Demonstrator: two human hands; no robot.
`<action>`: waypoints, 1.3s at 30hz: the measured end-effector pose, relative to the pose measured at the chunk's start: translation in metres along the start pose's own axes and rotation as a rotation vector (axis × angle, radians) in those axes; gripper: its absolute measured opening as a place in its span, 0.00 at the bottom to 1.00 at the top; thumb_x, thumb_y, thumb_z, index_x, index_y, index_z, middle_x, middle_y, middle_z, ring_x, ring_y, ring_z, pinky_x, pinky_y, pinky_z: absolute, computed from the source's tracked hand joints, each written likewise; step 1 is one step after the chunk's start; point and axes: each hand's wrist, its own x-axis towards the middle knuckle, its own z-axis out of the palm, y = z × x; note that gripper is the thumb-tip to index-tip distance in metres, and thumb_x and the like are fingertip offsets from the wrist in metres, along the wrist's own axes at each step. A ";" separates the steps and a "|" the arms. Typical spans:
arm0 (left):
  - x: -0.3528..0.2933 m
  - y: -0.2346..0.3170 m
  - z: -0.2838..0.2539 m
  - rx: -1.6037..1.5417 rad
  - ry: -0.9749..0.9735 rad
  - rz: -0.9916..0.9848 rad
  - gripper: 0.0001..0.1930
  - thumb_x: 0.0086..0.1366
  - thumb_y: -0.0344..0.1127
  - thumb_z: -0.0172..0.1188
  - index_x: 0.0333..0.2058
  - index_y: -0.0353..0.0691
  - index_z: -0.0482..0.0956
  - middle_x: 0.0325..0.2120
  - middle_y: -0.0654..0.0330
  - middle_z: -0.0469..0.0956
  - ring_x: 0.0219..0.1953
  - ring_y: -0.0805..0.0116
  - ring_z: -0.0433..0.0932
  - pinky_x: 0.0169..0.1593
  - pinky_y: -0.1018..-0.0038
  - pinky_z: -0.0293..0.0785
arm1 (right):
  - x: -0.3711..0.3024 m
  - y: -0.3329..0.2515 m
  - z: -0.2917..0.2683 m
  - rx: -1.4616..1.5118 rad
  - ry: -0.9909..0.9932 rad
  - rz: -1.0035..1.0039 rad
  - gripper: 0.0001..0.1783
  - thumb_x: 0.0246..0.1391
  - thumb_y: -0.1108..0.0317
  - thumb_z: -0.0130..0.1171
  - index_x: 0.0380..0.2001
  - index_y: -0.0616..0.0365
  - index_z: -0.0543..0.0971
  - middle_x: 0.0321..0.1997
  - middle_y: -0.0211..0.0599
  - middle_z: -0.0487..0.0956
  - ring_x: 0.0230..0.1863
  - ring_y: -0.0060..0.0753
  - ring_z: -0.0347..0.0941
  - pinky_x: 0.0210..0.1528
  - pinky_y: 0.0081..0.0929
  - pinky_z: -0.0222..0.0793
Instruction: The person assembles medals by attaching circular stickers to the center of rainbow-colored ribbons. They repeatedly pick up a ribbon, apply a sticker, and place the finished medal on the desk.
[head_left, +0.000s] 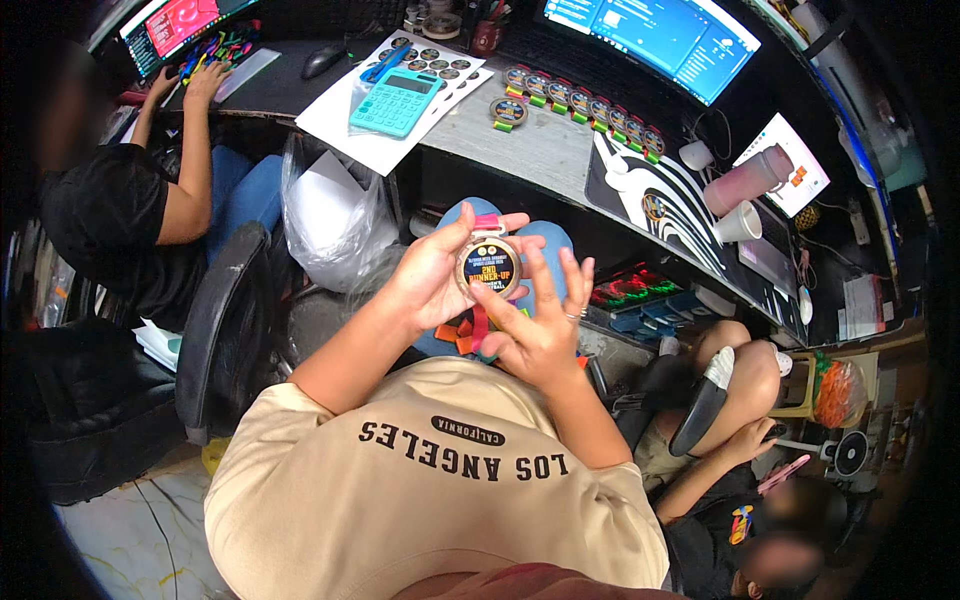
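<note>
Head view: a grey surface (465, 140) carries a white sheet (328, 118) and a row of medals (582, 104). In front of it are the left hand (435, 275), clamped, and the right hand (545, 335), fingers spread apart (one fingertip touching); between them is a round medal (489, 265), gripped by the left.
</note>
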 end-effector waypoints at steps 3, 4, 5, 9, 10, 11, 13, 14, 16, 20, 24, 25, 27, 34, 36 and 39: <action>-0.001 0.003 -0.002 0.009 -0.025 0.011 0.36 0.72 0.60 0.36 0.63 0.33 0.56 0.56 0.42 0.69 0.56 0.45 0.73 0.54 0.53 0.76 | 0.001 0.013 -0.009 -0.070 0.009 0.026 0.27 0.55 0.31 0.42 0.48 0.23 0.81 0.70 0.38 0.62 0.72 0.52 0.44 0.70 0.62 0.30; -0.001 0.003 -0.002 -0.014 -0.038 0.007 0.35 0.72 0.59 0.36 0.63 0.33 0.56 0.56 0.42 0.68 0.56 0.45 0.73 0.54 0.53 0.76 | 0.003 0.016 -0.011 -0.083 0.025 0.038 0.27 0.56 0.31 0.41 0.47 0.23 0.82 0.70 0.38 0.62 0.72 0.52 0.44 0.70 0.62 0.30; 0.000 0.002 -0.001 -0.020 -0.026 0.004 0.35 0.72 0.59 0.35 0.63 0.33 0.56 0.56 0.42 0.68 0.55 0.45 0.73 0.54 0.53 0.76 | 0.005 0.019 -0.013 -0.086 0.020 0.040 0.26 0.57 0.32 0.42 0.48 0.25 0.82 0.70 0.39 0.61 0.72 0.53 0.44 0.70 0.61 0.29; 0.002 -0.004 0.000 -0.008 -0.041 -0.016 0.35 0.72 0.59 0.34 0.63 0.34 0.57 0.56 0.41 0.69 0.55 0.47 0.73 0.54 0.52 0.76 | 0.015 0.016 -0.009 -0.091 -0.007 0.108 0.26 0.56 0.36 0.47 0.50 0.29 0.81 0.71 0.43 0.60 0.72 0.53 0.43 0.70 0.59 0.29; 0.003 -0.004 -0.001 -0.141 -0.178 -0.054 0.35 0.72 0.59 0.34 0.63 0.34 0.58 0.56 0.42 0.69 0.56 0.48 0.73 0.54 0.53 0.76 | 0.016 0.013 -0.006 -0.067 -0.012 0.104 0.26 0.55 0.36 0.48 0.51 0.30 0.81 0.71 0.43 0.60 0.72 0.53 0.43 0.70 0.60 0.29; 0.005 -0.005 -0.001 -0.283 -0.332 -0.092 0.35 0.72 0.59 0.34 0.63 0.34 0.58 0.55 0.42 0.70 0.56 0.49 0.73 0.55 0.53 0.75 | 0.017 0.008 -0.002 -0.050 -0.024 0.101 0.26 0.55 0.36 0.48 0.51 0.30 0.81 0.71 0.43 0.60 0.73 0.53 0.43 0.70 0.60 0.29; 0.004 -0.007 -0.002 -0.026 0.025 -0.096 0.34 0.72 0.59 0.33 0.63 0.35 0.59 0.54 0.43 0.72 0.56 0.54 0.73 0.56 0.57 0.75 | 0.014 0.000 0.004 -0.008 -0.045 0.083 0.28 0.54 0.33 0.48 0.51 0.31 0.80 0.71 0.41 0.60 0.72 0.53 0.43 0.70 0.61 0.29; 0.004 -0.007 -0.003 -0.028 -0.002 -0.066 0.34 0.72 0.59 0.33 0.63 0.35 0.59 0.54 0.44 0.71 0.56 0.54 0.73 0.57 0.58 0.75 | 0.012 -0.005 0.007 0.014 -0.032 0.047 0.31 0.53 0.30 0.45 0.51 0.30 0.80 0.71 0.39 0.60 0.72 0.53 0.44 0.70 0.62 0.29; 0.004 -0.004 -0.005 -0.077 -0.043 -0.032 0.34 0.73 0.58 0.33 0.63 0.34 0.59 0.56 0.44 0.70 0.56 0.53 0.73 0.57 0.60 0.75 | 0.006 -0.006 0.006 -0.004 -0.045 -0.026 0.32 0.53 0.28 0.42 0.50 0.28 0.81 0.71 0.38 0.61 0.72 0.52 0.44 0.70 0.62 0.29; 0.004 0.002 -0.004 -0.045 -0.009 -0.011 0.34 0.72 0.58 0.35 0.63 0.32 0.58 0.57 0.43 0.68 0.57 0.48 0.72 0.55 0.56 0.76 | 0.005 0.013 -0.006 -0.038 0.003 0.009 0.29 0.54 0.29 0.41 0.49 0.23 0.80 0.71 0.40 0.60 0.72 0.53 0.44 0.70 0.62 0.29; 0.005 -0.007 -0.001 -0.003 -0.039 -0.010 0.34 0.73 0.58 0.34 0.63 0.32 0.57 0.58 0.44 0.67 0.58 0.46 0.71 0.53 0.56 0.77 | 0.011 0.020 -0.004 -0.041 -0.022 0.120 0.26 0.53 0.35 0.49 0.51 0.26 0.80 0.71 0.43 0.59 0.72 0.53 0.43 0.70 0.61 0.28; 0.005 -0.009 0.000 -0.005 -0.062 -0.034 0.35 0.73 0.58 0.32 0.63 0.33 0.58 0.58 0.44 0.68 0.58 0.46 0.71 0.54 0.55 0.76 | 0.012 0.017 0.000 -0.037 -0.044 0.146 0.26 0.52 0.36 0.51 0.51 0.27 0.80 0.71 0.43 0.59 0.73 0.53 0.43 0.70 0.61 0.27; 0.007 -0.011 -0.002 -0.018 0.034 -0.049 0.34 0.73 0.58 0.33 0.63 0.33 0.59 0.57 0.44 0.68 0.57 0.46 0.71 0.55 0.55 0.76 | 0.009 0.008 0.007 -0.012 -0.062 0.097 0.28 0.50 0.36 0.53 0.52 0.29 0.80 0.71 0.42 0.59 0.73 0.52 0.43 0.70 0.62 0.27; 0.010 0.007 -0.011 0.003 0.038 0.005 0.39 0.69 0.65 0.32 0.56 0.30 0.66 0.48 0.42 0.75 0.50 0.42 0.77 0.49 0.53 0.79 | -0.006 0.027 0.003 0.614 0.056 0.434 0.43 0.59 0.28 0.33 0.47 0.53 0.82 0.65 0.50 0.66 0.63 0.46 0.64 0.65 0.43 0.56; 0.007 0.009 -0.009 0.022 0.000 -0.072 0.41 0.68 0.67 0.30 0.54 0.29 0.68 0.45 0.41 0.77 0.47 0.42 0.79 0.47 0.53 0.80 | -0.003 0.039 0.005 1.241 -0.144 0.826 0.45 0.59 0.28 0.32 0.51 0.57 0.79 0.63 0.48 0.70 0.62 0.42 0.66 0.65 0.39 0.57; 0.001 0.001 0.000 0.141 -0.141 -0.186 0.43 0.68 0.69 0.28 0.50 0.29 0.71 0.38 0.45 0.80 0.41 0.52 0.82 0.43 0.63 0.83 | 0.009 0.034 0.019 2.388 -0.347 0.751 0.40 0.62 0.32 0.33 0.51 0.57 0.76 0.44 0.45 0.81 0.48 0.35 0.77 0.52 0.35 0.69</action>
